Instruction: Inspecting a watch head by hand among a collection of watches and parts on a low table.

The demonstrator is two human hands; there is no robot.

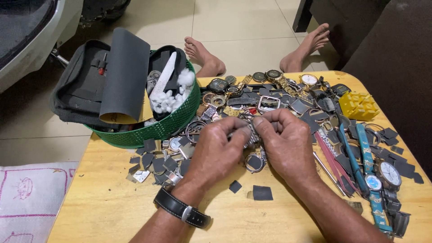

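Fingertips of the left hand point(216, 150) and right hand point(285, 144) pinch closed on a metal watch bracelet point(252, 132) held just above the wooden table point(112, 211). Watch heads, straps and dark sandpaper scraps crowd around them. Far left stands a green basket point(175, 121), far right a yellow plastic block point(358, 105).

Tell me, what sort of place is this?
Probably a home watch-repair spot on a tiled floor. A low wooden table is strewn with wristwatches and metal straps; a round green plastic basket holds tools and cotton; both hands, left and right, pinch a silver metal watch band.
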